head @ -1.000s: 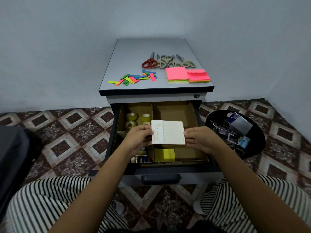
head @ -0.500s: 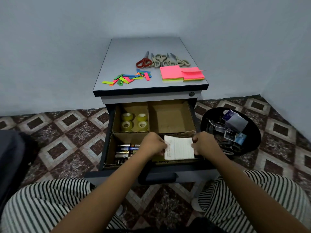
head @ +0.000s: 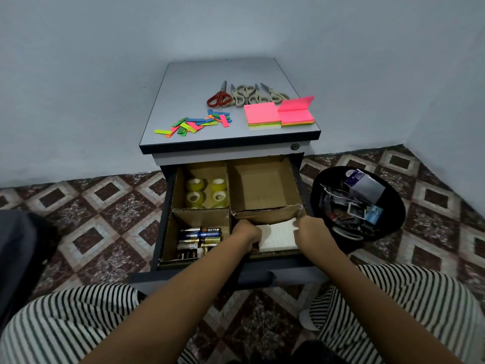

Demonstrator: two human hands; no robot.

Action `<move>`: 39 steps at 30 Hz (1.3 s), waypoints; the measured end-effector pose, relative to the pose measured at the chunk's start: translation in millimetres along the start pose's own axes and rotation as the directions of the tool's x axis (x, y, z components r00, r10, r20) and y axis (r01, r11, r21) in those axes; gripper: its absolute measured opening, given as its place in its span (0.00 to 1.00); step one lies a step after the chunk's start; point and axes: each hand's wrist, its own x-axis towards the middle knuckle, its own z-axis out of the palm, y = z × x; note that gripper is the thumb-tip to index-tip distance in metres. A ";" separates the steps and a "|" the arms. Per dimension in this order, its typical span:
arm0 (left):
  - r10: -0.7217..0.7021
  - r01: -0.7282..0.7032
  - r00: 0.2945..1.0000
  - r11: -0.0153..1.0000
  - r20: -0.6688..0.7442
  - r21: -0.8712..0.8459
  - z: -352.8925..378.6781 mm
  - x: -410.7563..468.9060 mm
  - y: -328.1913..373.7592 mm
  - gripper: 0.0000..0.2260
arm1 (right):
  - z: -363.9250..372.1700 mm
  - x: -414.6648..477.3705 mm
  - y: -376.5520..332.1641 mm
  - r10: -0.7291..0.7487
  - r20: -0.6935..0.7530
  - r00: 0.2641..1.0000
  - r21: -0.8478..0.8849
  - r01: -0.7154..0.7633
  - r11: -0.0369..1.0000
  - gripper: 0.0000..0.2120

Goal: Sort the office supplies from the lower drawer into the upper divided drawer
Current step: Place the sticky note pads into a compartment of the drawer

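Observation:
The upper drawer point(head: 168, 222) stands pulled out, split by cardboard into four compartments. A white paper pad point(head: 278, 236) lies low in the near right compartment. My left hand point(head: 246, 233) grips its left edge and my right hand point(head: 311, 231) pinches its right edge. Several tape rolls point(head: 206, 193) fill the far left compartment. Several batteries point(head: 199, 239) lie in the near left one. The far right compartment point(head: 262, 187) holds nothing.
On the cabinet top point(head: 204, 74) lie several scissors point(head: 246, 94), pink sticky note pads point(head: 279, 114) and coloured index tabs point(head: 195, 123). A black bin point(head: 393, 224) with plastic scraps stands on the tiled floor to the right. My striped knees frame the drawer front.
Both hands have lowered the white pad from above the drawer down into the near right compartment. The yellow pad seen there before is now covered.

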 end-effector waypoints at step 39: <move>0.618 -0.617 0.771 0.663 0.155 0.424 -42.1 -34.9 76.7 0.10 | -82.9 21.8 -23.8 0.001 -0.359 0.933 0.525 0.201 0.827 0.09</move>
